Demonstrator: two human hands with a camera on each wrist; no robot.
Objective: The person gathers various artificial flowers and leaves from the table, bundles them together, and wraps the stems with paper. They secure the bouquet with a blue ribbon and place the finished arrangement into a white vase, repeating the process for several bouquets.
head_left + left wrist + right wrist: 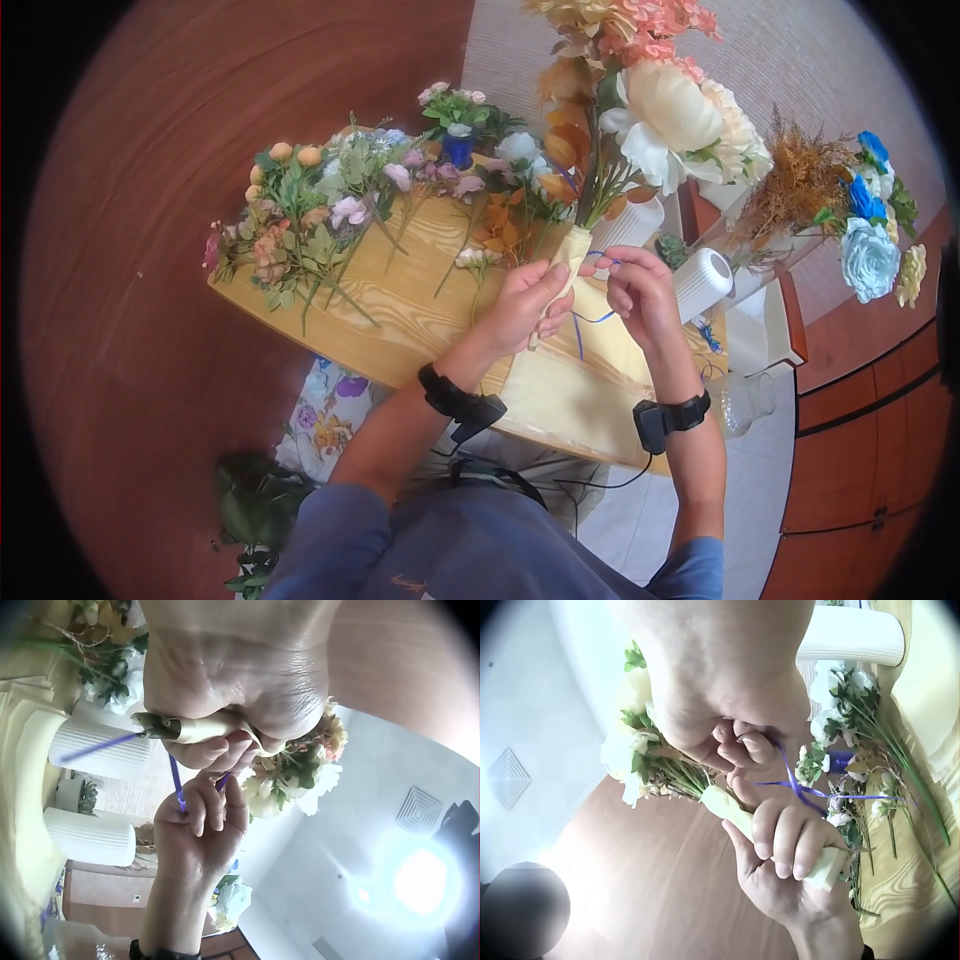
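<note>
My left hand (pixel 530 300) grips the stems of a tall bouquet (pixel 660 120) where pale yellow paper (pixel 727 810) is wrapped round them. The fingers curl about this wrapped handle, and the cut stem ends poke out of its bottom in the left wrist view. Cream, peach and coral blooms fan out above. Close by on the right, my right hand (pixel 640 290) pinches a thin blue-purple ribbon (pixel 802 787) between thumb and fingers. The ribbon crosses near the wrapped stems, and its loose ends hang over the table.
Artificial flower stems (pixel 330 210) lie along the far left of the wooden table (pixel 440 250). A spool of blue ribbon (pixel 457 150) stands at the back. On the right are white ribbed vases (pixel 703 283), pale yellow paper sheets (pixel 570 380), a glass vase (pixel 745 400) and blue roses (pixel 868 255).
</note>
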